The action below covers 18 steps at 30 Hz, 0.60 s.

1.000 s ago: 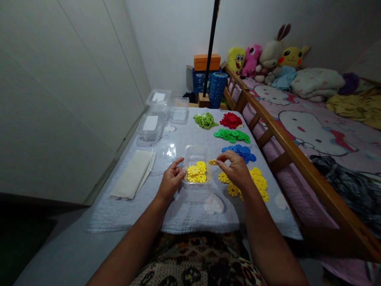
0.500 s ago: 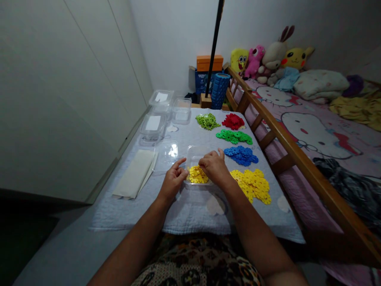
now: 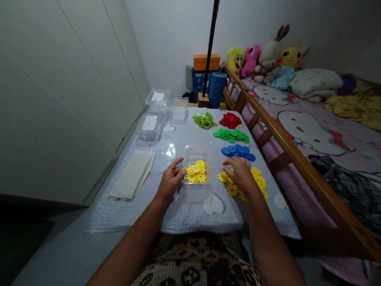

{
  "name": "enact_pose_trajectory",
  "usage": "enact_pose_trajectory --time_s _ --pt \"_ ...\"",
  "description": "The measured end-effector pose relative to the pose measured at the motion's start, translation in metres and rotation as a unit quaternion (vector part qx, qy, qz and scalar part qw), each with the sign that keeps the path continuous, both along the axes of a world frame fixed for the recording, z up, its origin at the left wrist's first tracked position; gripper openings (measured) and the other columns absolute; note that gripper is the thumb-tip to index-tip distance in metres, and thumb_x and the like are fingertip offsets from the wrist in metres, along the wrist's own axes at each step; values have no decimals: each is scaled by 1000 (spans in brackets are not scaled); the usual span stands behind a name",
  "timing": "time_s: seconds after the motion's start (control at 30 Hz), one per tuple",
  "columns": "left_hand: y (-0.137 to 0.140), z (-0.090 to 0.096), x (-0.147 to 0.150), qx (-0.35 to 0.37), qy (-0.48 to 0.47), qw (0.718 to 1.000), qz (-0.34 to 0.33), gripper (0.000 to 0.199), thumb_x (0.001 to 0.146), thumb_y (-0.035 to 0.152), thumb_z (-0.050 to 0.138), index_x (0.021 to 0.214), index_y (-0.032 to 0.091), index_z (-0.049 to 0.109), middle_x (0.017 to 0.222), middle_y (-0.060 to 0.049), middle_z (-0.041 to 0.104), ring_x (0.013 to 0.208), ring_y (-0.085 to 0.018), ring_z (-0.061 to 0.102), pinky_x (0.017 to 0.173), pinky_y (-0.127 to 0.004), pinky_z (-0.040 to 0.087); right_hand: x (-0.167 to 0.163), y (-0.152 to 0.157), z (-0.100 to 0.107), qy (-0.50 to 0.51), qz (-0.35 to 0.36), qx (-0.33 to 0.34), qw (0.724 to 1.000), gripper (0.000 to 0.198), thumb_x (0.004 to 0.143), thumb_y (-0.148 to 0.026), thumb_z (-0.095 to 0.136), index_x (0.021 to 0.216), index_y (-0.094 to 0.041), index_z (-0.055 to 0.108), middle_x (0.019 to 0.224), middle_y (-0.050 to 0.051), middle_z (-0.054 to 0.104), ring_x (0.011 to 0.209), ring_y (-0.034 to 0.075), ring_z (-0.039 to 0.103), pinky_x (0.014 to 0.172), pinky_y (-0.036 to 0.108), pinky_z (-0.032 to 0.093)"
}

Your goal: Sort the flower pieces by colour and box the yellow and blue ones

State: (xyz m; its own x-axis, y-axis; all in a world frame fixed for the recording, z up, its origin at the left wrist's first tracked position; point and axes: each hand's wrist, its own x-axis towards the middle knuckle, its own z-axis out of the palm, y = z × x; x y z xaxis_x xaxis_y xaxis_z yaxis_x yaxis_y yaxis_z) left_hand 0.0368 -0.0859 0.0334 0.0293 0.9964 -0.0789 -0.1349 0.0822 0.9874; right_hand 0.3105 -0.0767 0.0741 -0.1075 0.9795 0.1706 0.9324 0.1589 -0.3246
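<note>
A clear plastic container (image 3: 197, 152) holds several yellow snowflake-shaped plastic pieces (image 3: 196, 172). At its left wall is my left hand (image 3: 171, 178), index finger stretched out and thumb by the rim. Over on the right, my right hand (image 3: 240, 174) hovers over or touches a pile of yellow snowflake pieces (image 3: 233, 190), thumb and fingers apart and nothing visible between them. The hand hides part of this pile. Just beyond it lies a pile of blue snowflake pieces (image 3: 238, 151).
Green (image 3: 231, 135), red (image 3: 230, 120) and light green piles (image 3: 205, 120) lie farther back. Left are a clear lid (image 3: 163, 153), a folded cloth (image 3: 131, 174) and lidded clear containers (image 3: 149, 123). A wooden bed rail (image 3: 279, 143) borders the table's right side.
My right hand has moved right, from above the container to the yellow pile, and its fingers have parted. My left hand stays by the container. The view has shifted slightly.
</note>
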Motion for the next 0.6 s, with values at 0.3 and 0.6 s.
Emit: enact_pose_trajectory --time_s 0.3,0.6 --pt "0 -1 -1 -1 -2 1000 -2 68 79 40 73 139 15 53 64 8 42 54 -7 34 51 -20 24 4 -18 -23 -56 23 -41 997 23 79 -23 69 102 -23 72 123 9 63 119 30 47 102 46 27" --pt "0 0 -1 -5 -1 1000 -5 70 79 39 73 140 14 52 64 8 40 54 -8 34 51 -21 23 5 -13 -21 -21 12 -33 999 12 84 -22 66 92 -24 75 103 7 66 104 25 52 94 39 30"
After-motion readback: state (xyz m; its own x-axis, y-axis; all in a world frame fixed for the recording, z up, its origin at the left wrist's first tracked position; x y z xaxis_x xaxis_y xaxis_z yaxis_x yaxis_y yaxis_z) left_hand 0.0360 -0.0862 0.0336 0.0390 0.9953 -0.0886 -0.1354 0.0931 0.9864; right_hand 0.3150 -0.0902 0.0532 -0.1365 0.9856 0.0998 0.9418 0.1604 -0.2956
